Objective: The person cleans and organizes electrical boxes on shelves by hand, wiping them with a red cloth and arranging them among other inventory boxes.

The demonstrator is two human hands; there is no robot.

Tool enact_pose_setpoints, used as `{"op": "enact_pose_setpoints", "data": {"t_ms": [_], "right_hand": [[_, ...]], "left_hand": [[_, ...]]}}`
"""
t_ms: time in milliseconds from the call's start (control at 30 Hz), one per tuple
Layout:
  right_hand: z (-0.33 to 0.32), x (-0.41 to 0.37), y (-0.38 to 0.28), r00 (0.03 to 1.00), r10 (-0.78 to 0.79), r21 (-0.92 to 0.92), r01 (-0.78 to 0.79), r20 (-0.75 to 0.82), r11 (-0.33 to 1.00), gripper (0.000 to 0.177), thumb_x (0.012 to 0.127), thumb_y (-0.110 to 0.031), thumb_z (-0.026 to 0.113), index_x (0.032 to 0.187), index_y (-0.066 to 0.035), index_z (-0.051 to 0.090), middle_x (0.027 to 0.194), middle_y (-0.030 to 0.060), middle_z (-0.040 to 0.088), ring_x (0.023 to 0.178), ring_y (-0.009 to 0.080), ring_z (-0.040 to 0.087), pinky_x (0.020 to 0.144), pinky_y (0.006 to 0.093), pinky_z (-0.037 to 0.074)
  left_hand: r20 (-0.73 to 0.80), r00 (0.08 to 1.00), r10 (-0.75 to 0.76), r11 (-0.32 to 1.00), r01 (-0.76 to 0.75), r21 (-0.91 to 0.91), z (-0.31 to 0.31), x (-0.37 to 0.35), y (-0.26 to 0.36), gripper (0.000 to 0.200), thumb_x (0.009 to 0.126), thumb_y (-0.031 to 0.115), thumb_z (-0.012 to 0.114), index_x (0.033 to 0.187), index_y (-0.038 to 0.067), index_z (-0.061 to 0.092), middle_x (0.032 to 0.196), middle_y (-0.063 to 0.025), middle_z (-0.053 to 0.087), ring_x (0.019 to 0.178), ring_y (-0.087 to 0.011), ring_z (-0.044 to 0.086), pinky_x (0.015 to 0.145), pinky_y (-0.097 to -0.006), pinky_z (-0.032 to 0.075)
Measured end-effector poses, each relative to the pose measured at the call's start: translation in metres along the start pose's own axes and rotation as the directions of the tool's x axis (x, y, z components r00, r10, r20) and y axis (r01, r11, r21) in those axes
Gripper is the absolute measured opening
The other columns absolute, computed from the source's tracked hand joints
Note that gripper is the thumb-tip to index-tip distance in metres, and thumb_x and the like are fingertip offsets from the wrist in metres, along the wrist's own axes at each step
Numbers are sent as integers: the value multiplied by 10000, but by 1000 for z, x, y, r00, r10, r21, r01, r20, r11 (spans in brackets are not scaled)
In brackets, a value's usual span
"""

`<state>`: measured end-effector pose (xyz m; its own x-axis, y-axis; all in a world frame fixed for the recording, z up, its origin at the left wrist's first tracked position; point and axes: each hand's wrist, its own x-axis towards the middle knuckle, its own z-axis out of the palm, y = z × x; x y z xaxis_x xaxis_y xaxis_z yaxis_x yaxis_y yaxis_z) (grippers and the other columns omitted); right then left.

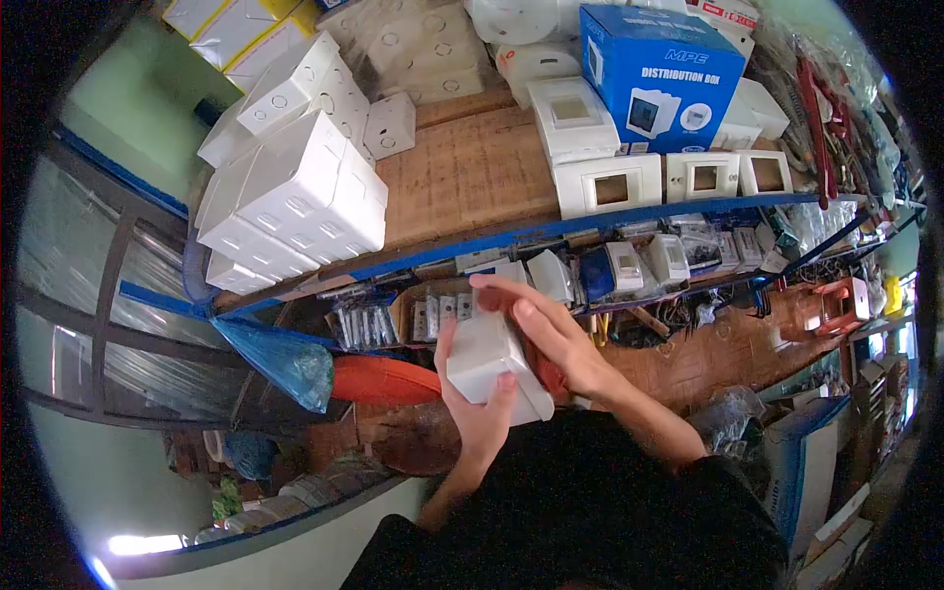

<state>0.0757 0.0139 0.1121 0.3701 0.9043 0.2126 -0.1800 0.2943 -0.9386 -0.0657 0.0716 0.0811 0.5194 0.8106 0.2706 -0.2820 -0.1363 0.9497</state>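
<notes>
A white plastic box point(489, 359) is held up in front of the black shirt, below the shelf edge. My left hand point(477, 408) is wrapped round its near side, with the thumb on the front face and fingers behind. My right hand point(551, 339) lies along the box's right side, fingers stretched towards its top and touching or very near a reddish-brown surface there. Whether the right hand grips anything is hidden. Small packaged parts point(433, 317) sit on the lower shelf just behind the box.
On the upper wooden shelf point(472, 177) stand stacked white boxes point(305, 197) at left, a blue distribution box carton point(664, 79) and white framed covers point(610, 185) at right. A blue bag point(285, 359) hangs at left beside a red object point(383, 380). Cartons point(806, 462) stand at lower right.
</notes>
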Motion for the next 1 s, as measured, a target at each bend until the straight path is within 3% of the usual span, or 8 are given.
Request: {"op": "enact_pose_setpoints", "data": {"t_ms": [67,233,333,433,567,833,967,1000], "right_hand": [[7,-5,12,995,91,253,-79,-34,964,504,1084,-313,404,1490,-15,411,1463,123,492,1374,190,418,1153,329,290],[26,-27,28,989,-101,-193,79,-104,978,528,1063,-276,387,1535,-44,343,1545,167,390,1420,305,387,1175,397,278],[21,-25,24,949,-311,-547,238,-44,803,524,1038,-275,395,1504,-36,395,1545,212,384,1408,395,399,1163,435,313],[16,-11,1,968,-251,-528,207,-12,824,506,1043,-301,376,1453,-20,467,1493,214,459,1374,378,452,1131,427,359],[20,-10,11,992,-43,62,51,-123,997,535,1075,-346,304,1397,29,508,1419,230,532,1350,356,489,1122,409,366],[21,-28,35,969,-205,-326,150,-139,933,521,1090,-320,289,1438,37,442,1453,239,485,1338,361,481,1132,389,335],[21,-14,-4,965,21,46,-9,-261,999,538,1103,-362,305,1330,54,560,1260,200,640,1195,270,583,1074,347,388],[11,-14,-4,976,-96,-151,67,-194,986,557,1103,-380,304,1341,62,546,1275,190,634,1192,247,578,1063,347,397]], "left_hand": [[22,1000,6,999,-7,45,-10,4,4,900,842,227,803,1534,28,264,1399,-153,455,1254,-229,502,1060,-381,421],[-247,965,-90,987,53,-154,-9,25,11,758,906,160,702,1527,33,286,1442,-150,418,1271,-251,480,1076,-388,405],[-127,987,-94,995,95,5,-8,22,12,715,920,126,659,1524,36,286,1457,-152,405,1304,-259,446,1086,-395,391],[-28,998,-47,975,52,217,-3,2,4,760,881,96,684,1523,31,283,1448,-162,411,1313,-264,433,1098,-399,373],[30,999,30,970,-36,239,-10,-8,10,753,889,156,695,1517,20,301,1454,-162,410,1304,-260,441,1096,-400,374],[-89,992,-89,995,92,27,-9,15,22,698,944,182,656,1528,40,302,1416,-146,460,1224,-223,519,1039,-352,431],[155,976,-154,981,132,144,-12,-9,18,803,887,204,741,1530,22,296,1364,-150,501,1205,-217,533,1033,-356,437],[207,962,-181,980,159,118,-11,-12,17,845,849,208,787,1516,-5,314,1352,-153,512,1205,-221,536,1034,-368,439]]}}
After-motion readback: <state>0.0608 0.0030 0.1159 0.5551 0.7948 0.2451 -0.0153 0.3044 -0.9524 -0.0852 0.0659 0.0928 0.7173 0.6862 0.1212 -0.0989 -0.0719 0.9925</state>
